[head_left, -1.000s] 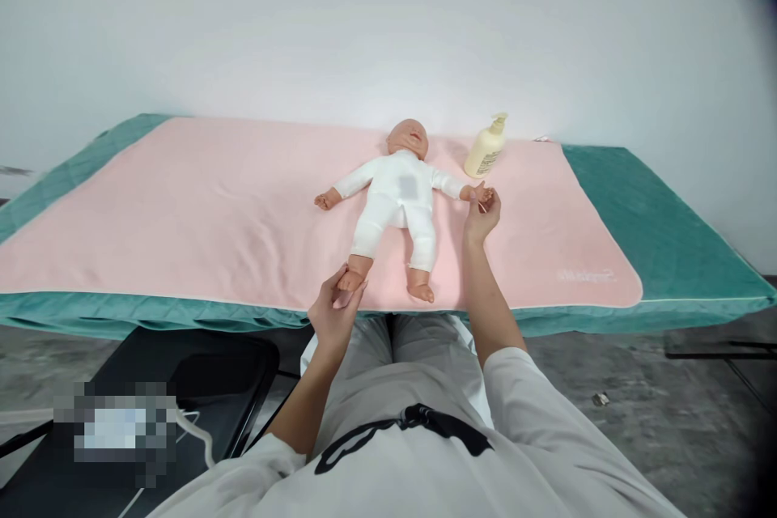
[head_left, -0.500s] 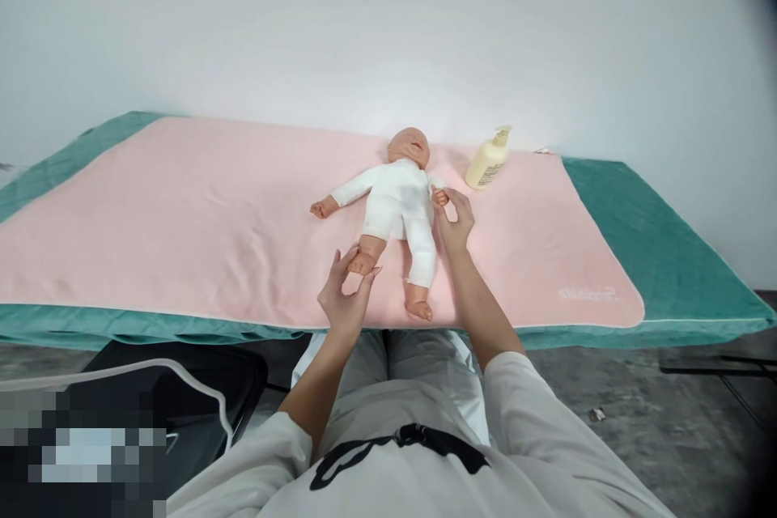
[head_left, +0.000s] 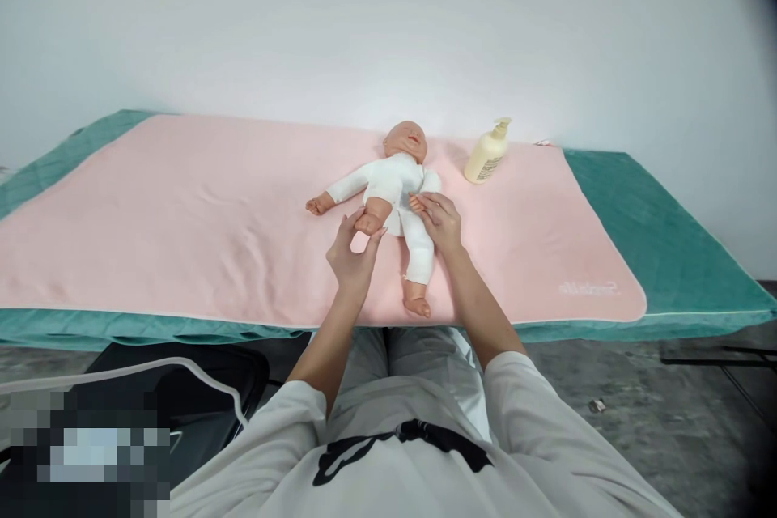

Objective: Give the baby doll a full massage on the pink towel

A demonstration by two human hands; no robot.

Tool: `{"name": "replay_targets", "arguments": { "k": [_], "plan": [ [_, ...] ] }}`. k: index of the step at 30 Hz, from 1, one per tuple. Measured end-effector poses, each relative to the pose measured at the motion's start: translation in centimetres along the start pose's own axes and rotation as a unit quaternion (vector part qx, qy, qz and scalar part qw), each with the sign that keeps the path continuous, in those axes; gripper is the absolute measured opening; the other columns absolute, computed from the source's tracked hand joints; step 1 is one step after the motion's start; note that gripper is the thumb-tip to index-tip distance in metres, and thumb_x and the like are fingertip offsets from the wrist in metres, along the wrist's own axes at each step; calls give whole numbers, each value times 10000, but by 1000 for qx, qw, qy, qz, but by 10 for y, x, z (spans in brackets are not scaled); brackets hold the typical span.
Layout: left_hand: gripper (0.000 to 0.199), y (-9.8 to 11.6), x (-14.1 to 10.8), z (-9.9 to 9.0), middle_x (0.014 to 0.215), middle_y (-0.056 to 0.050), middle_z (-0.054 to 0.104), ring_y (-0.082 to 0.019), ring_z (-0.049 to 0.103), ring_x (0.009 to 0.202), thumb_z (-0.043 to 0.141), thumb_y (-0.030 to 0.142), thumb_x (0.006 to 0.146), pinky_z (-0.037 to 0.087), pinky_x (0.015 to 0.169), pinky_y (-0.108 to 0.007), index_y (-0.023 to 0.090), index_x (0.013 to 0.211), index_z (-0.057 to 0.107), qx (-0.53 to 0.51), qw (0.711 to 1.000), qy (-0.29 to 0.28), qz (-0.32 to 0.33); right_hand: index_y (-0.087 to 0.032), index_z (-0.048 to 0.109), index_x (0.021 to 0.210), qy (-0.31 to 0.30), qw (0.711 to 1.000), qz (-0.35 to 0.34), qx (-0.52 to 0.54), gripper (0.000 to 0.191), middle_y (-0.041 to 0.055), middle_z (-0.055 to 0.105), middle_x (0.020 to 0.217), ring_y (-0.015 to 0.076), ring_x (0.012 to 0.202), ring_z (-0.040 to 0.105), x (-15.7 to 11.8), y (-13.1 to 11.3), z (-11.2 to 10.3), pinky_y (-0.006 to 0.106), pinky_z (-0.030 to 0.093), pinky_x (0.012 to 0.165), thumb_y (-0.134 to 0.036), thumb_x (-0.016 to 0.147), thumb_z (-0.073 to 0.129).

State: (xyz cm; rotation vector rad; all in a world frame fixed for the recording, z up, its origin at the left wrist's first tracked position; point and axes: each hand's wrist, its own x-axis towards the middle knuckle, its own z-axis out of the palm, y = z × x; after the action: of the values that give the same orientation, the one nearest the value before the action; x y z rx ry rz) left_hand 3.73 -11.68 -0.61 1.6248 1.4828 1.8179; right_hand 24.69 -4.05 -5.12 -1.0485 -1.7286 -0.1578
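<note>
Doll (head_left: 397, 178) is lying face up on the pink mat (head_left: 151, 218), right of the mat's middle, head toward the wall (head_left: 388, 24), feet toward the person. Both hands are working on it.

Left hand (head_left: 355, 251): thumb and fingers are pinching one foot (head_left: 367, 224) from either side, palm standing off. That leg is bending up toward the belly, sole end facing the person.

Right hand (head_left: 442, 220): fingertips are pinching the doll's hand (head_left: 416, 203) on that side. That arm is folding in over the belly, elbow sticking out. Thumb contact is partly hidden, can't tell exactly.

Other limbs: the free arm is stretching out to the left, its hand resting on the mat. The free leg is lying straight, its foot near the mat's front edge.

Bottle (head_left: 486, 158), cream with a pump top, is standing on the mat beyond the right hand, apart from the doll's head.

Mat is covering most of the bench (head_left: 655, 231); green cover is showing at both ends. Black chair (head_left: 206, 396) is sitting low left, white cable (head_left: 176, 363) running over it.
</note>
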Motion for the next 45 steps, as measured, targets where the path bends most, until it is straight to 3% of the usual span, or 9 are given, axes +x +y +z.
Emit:
{"name": "replay_targets", "arguments": {
  "k": [6,11,20,26,31,34,37,41,45],
  "plan": [
    [442,-6,9,15,1180,-55,719,-207,685,1103,783,375,781,555,982,-345,213,1168,642,-27,1000,-4,-5,-236,715,1147,-61,998,-4,-34,275,85,722,1151,198,1117,660,-1,0,1,396,546,1008,-333,973,526],
    [433,-9,13,21,1167,-69,721,-216,685,1106,778,397,782,552,991,-358,198,1144,649,-43,999,-5,-4,-225,713,1147,-69,997,-21,-33,274,93,723,1155,197,1124,659,-1,1,1,393,543,1006,-314,978,516],
    [435,-5,-2,4,1178,-47,717,-212,680,1119,795,360,770,552,1010,-372,231,1160,651,-43,999,-11,-27,-209,696,1152,-27,999,3,-33,297,104,711,1151,203,1097,659,-4,2,-2,380,548,996,-365,971,520],
    [459,-15,-32,-23,1184,-74,719,-250,640,1209,809,370,753,496,1090,-451,213,1155,652,-61,998,-17,-31,-188,607,1275,94,991,95,-3,406,137,644,1215,232,1172,608,-5,11,-15,416,499,1061,-422,964,489],
    [474,-24,-59,-52,1186,-100,718,-272,594,1273,812,388,744,492,1095,-471,201,1147,646,-65,996,-36,-55,-171,528,1346,166,962,216,28,505,148,575,1282,241,1207,583,-10,24,-23,464,449,1102,-465,935,511],
    [473,-28,-74,-67,1194,-104,715,-277,572,1298,809,386,745,497,1091,-466,203,1151,650,-53,995,-45,-77,-177,488,1378,197,948,247,25,538,153,542,1326,240,1247,559,-14,37,-27,461,474,1078,-451,916,523],
    [484,-31,-85,-77,1236,-115,695,-282,583,1284,809,357,750,495,1093,-463,201,1179,648,-66,993,-37,-89,-181,506,1365,195,944,267,4,529,153,559,1301,231,1214,584,-21,52,-35,421,538,998,-413,891,551],
    [556,-35,-98,-83,1351,-132,627,-270,598,1267,802,336,761,524,1062,-424,205,1265,610,-46,992,-40,-107,-178,529,1342,171,923,344,5,560,126,633,1199,173,984,672,-33,68,-50,360,582,892,-344,819,641],
    [546,-38,-107,-87,1272,-112,679,-259,652,1188,783,359,775,546,1034,-416,208,1273,617,15,992,-71,-99,-130,583,1278,152,891,428,3,551,128,678,1139,189,979,681,-40,74,-57,394,560,940,-311,767,683]
  ]
}}
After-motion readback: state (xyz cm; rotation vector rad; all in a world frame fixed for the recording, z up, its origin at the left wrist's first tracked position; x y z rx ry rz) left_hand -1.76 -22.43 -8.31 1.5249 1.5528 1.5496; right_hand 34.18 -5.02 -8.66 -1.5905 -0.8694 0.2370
